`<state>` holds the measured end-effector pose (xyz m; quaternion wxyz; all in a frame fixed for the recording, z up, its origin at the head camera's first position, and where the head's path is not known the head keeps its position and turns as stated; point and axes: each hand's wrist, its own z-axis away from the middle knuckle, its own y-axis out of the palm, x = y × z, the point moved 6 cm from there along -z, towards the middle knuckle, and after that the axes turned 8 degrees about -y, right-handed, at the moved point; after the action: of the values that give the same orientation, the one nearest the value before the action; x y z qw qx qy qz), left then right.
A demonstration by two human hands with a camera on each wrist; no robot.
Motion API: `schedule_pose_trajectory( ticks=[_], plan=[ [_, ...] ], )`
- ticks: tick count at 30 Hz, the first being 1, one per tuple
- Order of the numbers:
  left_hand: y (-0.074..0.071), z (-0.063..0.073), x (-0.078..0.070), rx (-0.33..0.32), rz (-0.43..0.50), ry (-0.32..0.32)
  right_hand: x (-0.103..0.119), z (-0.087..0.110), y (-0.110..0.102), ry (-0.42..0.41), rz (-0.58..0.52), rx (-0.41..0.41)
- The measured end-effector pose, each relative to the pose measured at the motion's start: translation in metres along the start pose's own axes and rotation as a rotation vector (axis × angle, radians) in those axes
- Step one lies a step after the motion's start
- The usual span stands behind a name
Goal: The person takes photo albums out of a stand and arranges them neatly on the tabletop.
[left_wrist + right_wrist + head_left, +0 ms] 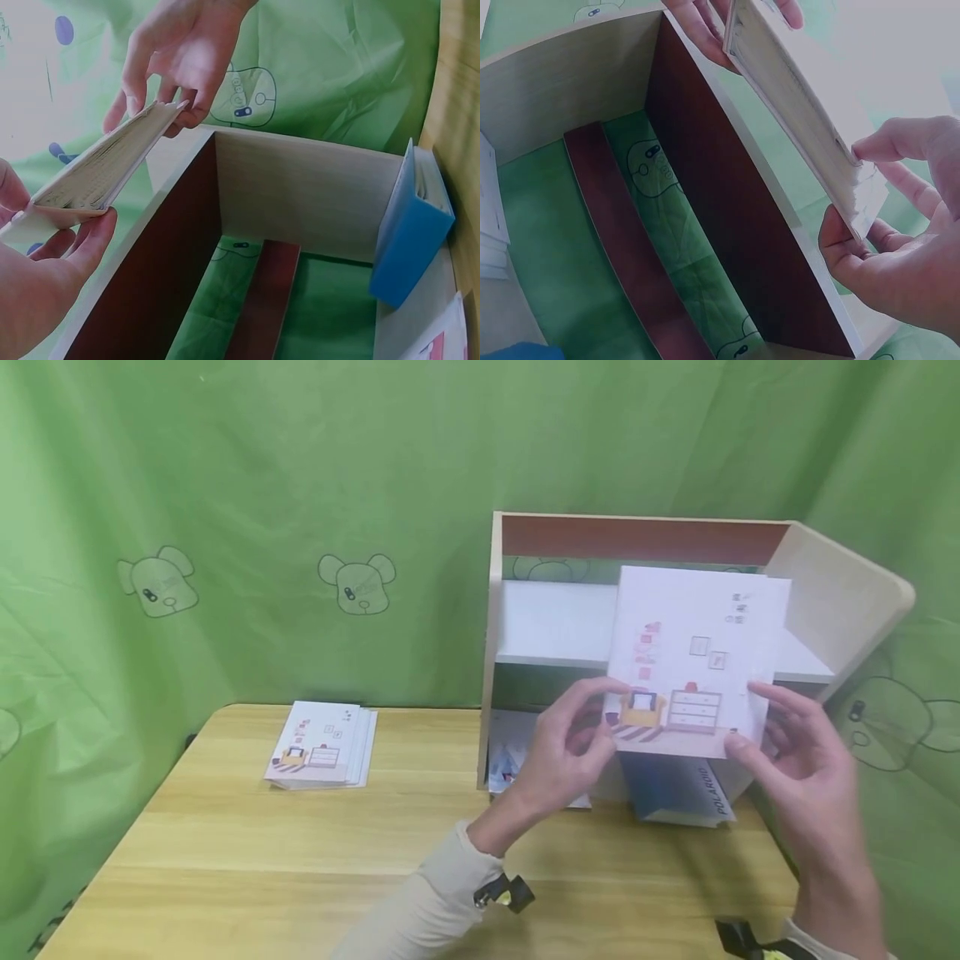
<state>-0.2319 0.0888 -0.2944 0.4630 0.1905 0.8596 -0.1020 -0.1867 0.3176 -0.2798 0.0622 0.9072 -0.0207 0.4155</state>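
Observation:
Both hands hold a white illustrated book (pixel 693 652) upright in front of the shelf. Its cover shows a yellow armchair, a chest of drawers and small pictures. My left hand (pixel 555 743) pinches the lower left edge between thumb and fingers. On the opposite edge, my right hand (pixel 810 760) grips the lower corner, thumb on the cover. From the left wrist view, the page edges of the book (pixel 112 169) show between its covers. In the right wrist view, the fingers of the right hand (pixel 907 225) support it from below.
A small wooden shelf (pixel 555 618) with a white board stands at the back right. In its lower part are a blue book marked POLAROID (pixel 667 789) and a white booklet (pixel 510 752). A stack of white books (pixel 311 743) lies on the table (pixel 300 843) at left. Green curtain (pixel 360 468) hangs behind.

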Motion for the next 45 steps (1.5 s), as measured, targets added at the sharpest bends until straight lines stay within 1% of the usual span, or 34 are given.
schedule_pose_trajectory(
  ticks=[3,8,12,17,20,23,27,33,39,45],
  plan=[
    [-0.004,0.002,-0.001,-0.012,-0.019,-0.003,0.000,0.000,0.005,0.010,0.016,-0.003],
    [-0.010,0.003,-0.004,-0.007,-0.012,0.023,0.000,0.000,0.009,0.025,0.018,-0.002],
    [-0.015,0.006,-0.005,-0.020,-0.015,0.033,-0.001,-0.001,0.014,0.032,0.014,-0.004],
    [-0.021,0.009,-0.007,-0.032,-0.014,0.032,-0.002,-0.002,0.021,0.003,-0.018,0.010],
    [-0.025,0.011,-0.008,-0.045,-0.010,0.044,-0.002,-0.002,0.026,-0.012,-0.051,0.031],
    [-0.029,0.014,-0.009,-0.051,-0.006,0.070,-0.002,-0.002,0.030,-0.020,-0.045,0.036],
    [-0.034,0.016,-0.008,-0.048,0.004,0.099,-0.003,-0.002,0.035,-0.029,-0.030,0.027],
    [-0.041,0.020,-0.008,-0.051,0.001,0.119,-0.005,-0.002,0.042,-0.031,-0.022,0.029],
    [-0.048,0.023,-0.009,-0.031,0.022,0.121,-0.008,0.000,0.050,-0.030,-0.029,0.039],
    [-0.061,0.027,-0.008,-0.030,0.026,0.117,-0.013,0.002,0.061,-0.014,-0.001,0.024]
  ],
)
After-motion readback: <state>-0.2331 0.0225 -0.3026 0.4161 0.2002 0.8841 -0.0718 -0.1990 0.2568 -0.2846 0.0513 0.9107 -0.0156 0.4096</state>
